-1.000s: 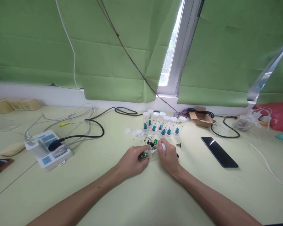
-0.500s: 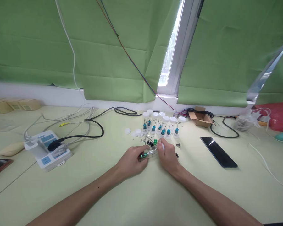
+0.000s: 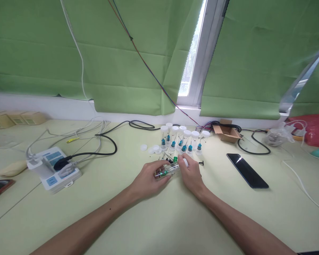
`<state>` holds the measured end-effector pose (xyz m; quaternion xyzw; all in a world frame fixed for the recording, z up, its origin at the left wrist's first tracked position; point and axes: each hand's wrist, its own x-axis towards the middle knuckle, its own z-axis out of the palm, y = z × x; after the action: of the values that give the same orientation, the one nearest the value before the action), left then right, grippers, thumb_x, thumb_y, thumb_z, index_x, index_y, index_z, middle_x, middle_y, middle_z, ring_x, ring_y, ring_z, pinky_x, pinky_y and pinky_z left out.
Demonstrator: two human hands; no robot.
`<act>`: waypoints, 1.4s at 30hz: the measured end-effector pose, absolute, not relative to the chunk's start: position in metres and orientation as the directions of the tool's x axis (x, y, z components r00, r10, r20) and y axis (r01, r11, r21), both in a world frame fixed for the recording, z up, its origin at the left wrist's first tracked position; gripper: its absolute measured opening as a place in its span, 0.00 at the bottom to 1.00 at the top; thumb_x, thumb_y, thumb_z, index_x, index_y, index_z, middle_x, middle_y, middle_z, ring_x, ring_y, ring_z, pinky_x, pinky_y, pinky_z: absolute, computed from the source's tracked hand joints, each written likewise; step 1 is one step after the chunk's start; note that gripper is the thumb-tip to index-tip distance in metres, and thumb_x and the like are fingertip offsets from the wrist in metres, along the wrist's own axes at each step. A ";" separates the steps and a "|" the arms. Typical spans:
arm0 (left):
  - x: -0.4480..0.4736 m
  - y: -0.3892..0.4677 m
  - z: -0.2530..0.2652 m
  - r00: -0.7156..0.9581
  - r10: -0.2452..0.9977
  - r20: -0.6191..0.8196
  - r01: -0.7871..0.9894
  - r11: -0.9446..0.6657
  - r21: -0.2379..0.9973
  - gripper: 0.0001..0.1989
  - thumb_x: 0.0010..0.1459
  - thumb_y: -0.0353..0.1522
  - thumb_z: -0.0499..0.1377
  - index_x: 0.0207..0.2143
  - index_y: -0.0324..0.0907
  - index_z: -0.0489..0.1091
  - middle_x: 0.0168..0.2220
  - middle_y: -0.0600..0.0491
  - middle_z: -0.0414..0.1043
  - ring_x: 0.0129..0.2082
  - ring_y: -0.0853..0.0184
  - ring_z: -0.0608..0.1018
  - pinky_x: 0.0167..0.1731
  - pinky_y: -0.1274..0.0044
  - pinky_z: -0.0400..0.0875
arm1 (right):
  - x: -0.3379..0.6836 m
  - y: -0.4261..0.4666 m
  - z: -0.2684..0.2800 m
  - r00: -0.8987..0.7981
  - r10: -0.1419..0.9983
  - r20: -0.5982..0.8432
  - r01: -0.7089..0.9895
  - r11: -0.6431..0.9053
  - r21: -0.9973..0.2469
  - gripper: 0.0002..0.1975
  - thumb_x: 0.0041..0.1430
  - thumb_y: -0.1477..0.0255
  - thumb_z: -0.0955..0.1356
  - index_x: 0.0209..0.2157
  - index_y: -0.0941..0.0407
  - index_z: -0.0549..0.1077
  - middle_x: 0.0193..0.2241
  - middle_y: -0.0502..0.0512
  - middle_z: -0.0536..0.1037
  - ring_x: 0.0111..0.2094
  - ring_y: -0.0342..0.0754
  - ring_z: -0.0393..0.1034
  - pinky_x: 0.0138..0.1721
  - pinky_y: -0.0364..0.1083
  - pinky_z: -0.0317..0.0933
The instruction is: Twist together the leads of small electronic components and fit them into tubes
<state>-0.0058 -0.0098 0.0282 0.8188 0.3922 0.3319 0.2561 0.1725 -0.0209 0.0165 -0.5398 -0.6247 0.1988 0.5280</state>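
Note:
A clear plastic vial (image 3: 172, 168) lies nearly sideways between my hands, with a green piece and a thin metal part inside. My left hand (image 3: 149, 180) grips its left end between thumb and fingers. Closed round the white cap (image 3: 185, 162) at the other end is my right hand (image 3: 190, 176); part of the cap is hidden by the fingers. Just behind lie a loose green piece (image 3: 175, 159), several small black parts and thin metal pins (image 3: 168, 154). Several capped clear vials (image 3: 184, 141) with blue-green pieces stand upright farther back.
Loose white caps (image 3: 155, 149) lie left of the vials. A black T-shaped part (image 3: 201, 163) and a phone (image 3: 247, 170) are to the right. An open cardboard box (image 3: 227, 135) stands at the back. A power strip (image 3: 53, 170) with cables occupies the left.
My left fingers have loosened and spread slightly along the vial, showing more of its left end. My right hand stays at the cap. The standing vials have not moved.

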 end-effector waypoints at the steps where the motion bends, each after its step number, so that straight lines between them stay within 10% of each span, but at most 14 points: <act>1: -0.006 -0.010 0.029 0.462 0.824 0.327 0.474 -0.541 0.694 0.16 0.53 0.34 0.61 0.45 0.43 0.73 0.31 0.55 0.74 0.28 0.69 0.72 0.28 0.79 0.67 | 0.173 -0.021 0.017 0.142 0.885 0.444 0.456 0.340 -0.822 0.18 0.66 0.62 0.59 0.23 0.54 0.60 0.20 0.46 0.61 0.24 0.43 0.55 0.27 0.42 0.50; 14: -0.008 -0.004 0.030 0.475 0.865 0.162 0.332 -0.346 0.877 0.16 0.52 0.38 0.63 0.43 0.42 0.76 0.32 0.52 0.73 0.31 0.67 0.70 0.30 0.77 0.65 | 0.179 -0.019 0.016 0.052 0.918 0.393 0.368 0.348 -0.862 0.13 0.58 0.60 0.68 0.36 0.55 0.68 0.21 0.45 0.66 0.21 0.43 0.59 0.24 0.42 0.55; 42: -0.007 -0.002 0.024 0.518 0.844 0.141 0.325 -0.347 0.880 0.17 0.55 0.43 0.60 0.40 0.40 0.75 0.32 0.52 0.72 0.27 0.70 0.66 0.27 0.78 0.61 | 0.178 -0.017 0.013 0.030 0.905 0.425 0.425 0.373 -0.825 0.16 0.64 0.65 0.59 0.22 0.54 0.58 0.20 0.44 0.58 0.23 0.43 0.53 0.26 0.42 0.50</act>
<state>-0.0070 -0.0017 0.0236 0.7614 0.3838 0.3062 0.4233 0.1783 -0.0174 0.0132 -0.5078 -0.6550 0.2363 0.5073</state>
